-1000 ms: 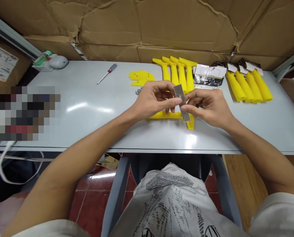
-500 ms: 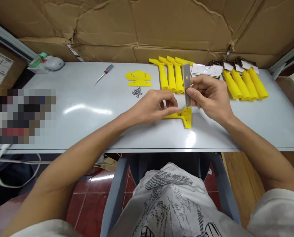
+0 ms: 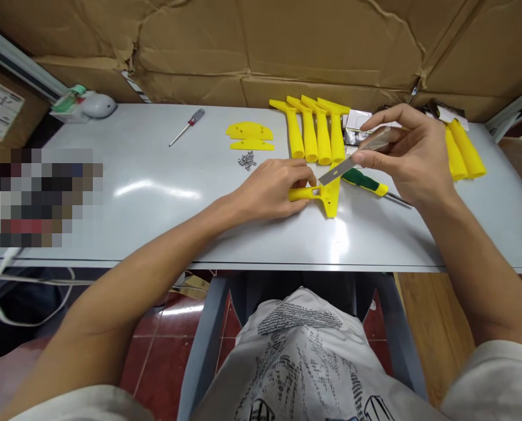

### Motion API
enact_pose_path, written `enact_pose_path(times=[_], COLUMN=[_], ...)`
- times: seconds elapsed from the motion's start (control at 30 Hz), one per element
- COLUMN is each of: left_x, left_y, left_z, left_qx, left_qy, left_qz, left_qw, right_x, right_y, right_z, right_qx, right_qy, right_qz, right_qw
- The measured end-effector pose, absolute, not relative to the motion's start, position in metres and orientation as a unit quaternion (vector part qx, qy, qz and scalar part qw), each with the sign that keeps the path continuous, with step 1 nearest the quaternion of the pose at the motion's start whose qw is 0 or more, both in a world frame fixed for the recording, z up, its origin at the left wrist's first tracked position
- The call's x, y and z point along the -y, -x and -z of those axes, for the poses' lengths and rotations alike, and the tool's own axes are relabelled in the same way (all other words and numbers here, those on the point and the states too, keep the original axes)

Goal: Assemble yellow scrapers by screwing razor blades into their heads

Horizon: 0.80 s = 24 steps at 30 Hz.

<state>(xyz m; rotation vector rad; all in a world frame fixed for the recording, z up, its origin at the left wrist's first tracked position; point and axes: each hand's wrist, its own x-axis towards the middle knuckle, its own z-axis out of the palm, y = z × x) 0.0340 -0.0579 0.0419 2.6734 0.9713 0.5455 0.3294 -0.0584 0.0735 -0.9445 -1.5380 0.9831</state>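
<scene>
My left hand (image 3: pixel 282 186) is closed on a yellow plastic scraper handle (image 3: pixel 329 204), which lies on the table with its wide head toward the right. Between the thumb and fingers of my right hand (image 3: pixel 412 149) is a flat metal blade (image 3: pixel 337 171), held at a slant. Its lower end hangs over the scraper head, close to my left fingertips; whether it touches the plastic I cannot tell. A green and yellow screwdriver (image 3: pixel 361 179) rests just right of the head, its shaft pointing to the right under my right hand.
Several yellow handles (image 3: pixel 310 137) stand in a row behind my hands, with more yellow handles (image 3: pixel 469 149) at the right. Yellow plates (image 3: pixel 249 130), a pile of small screws (image 3: pixel 246 160) and a grey screwdriver (image 3: pixel 187 127) lie left of them. Cardboard (image 3: pixel 287 47) walls the back.
My right hand has moved right and tipped the blade from upright to a slant over the scraper head. The green screwdriver has come into sight. My left hand stays on the scraper handle.
</scene>
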Motion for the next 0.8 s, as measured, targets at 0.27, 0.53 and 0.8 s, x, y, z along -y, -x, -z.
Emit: enact_pose_path(times=[0.27,0.53,0.8], left_x=[0.058,0.065,0.063], left_y=[-0.037,-0.04,-0.036], left_z=[-0.036,-0.032,-0.037], left_qx=[-0.358,-0.337,-0.332], left_qy=[-0.9,-0.905,-0.914], left_qz=[-0.228,-0.252,-0.232], left_qw=[0.094,0.065,0.041], right_x=[0.054,0.055,0.059], right_y=[-0.333,-0.328,-0.324], right_z=[-0.066,-0.061,-0.062], right_qx=[0.651,0.694,0.673], right_qy=[0.451,0.489,0.506], right_qz=[-0.495,-0.413,-0.408], right_qw=[0.356,0.329,0.352])
